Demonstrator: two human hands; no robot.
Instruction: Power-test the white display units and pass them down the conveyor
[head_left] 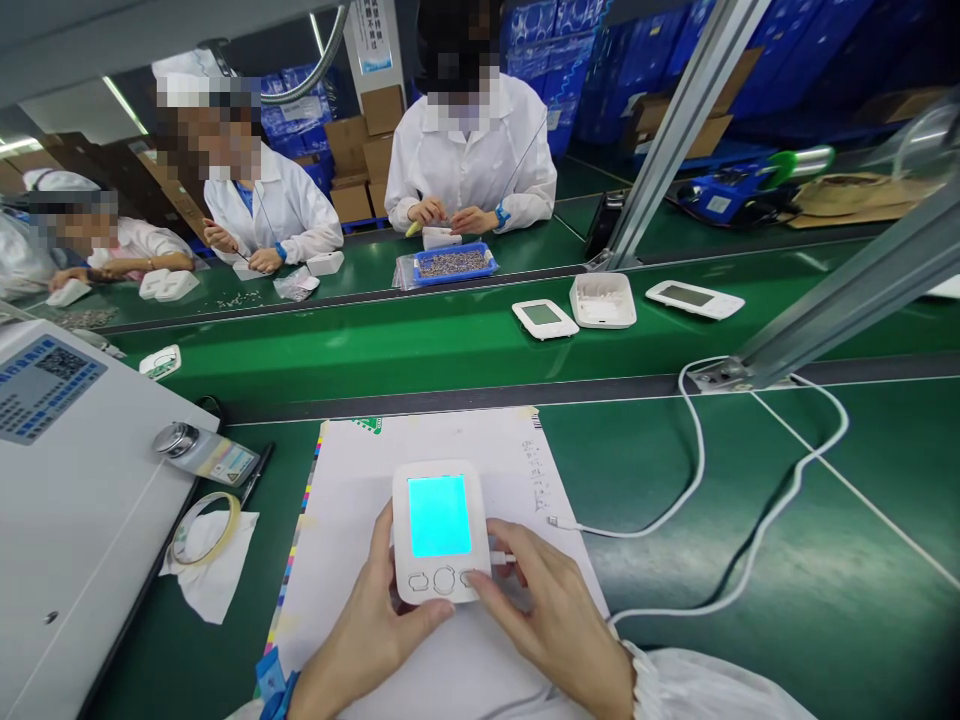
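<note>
A white handheld device (480, 500) with a glowing cyan screen (439, 515) and a row of outlined buttons is held above a large white sheet (345, 500). My left hand (375, 620) grips its left side, thumb along the lower front edge. On the right side, my right hand (551, 610) holds it, with the thumb at the right-hand button. A white cable plug (502, 558) sits at the device's right edge, partly behind my right fingers. Another white cable (637, 533) ends in a loose connector on the sheet.
Left stand a white machine (82, 520), a pump bottle (206, 452) and a tape roll (206, 528). Beyond, a green conveyor (375, 350) carries white device parts (602, 300). A metal post (825, 320) rises at right. Across, several people in white work near a blue tray (454, 278).
</note>
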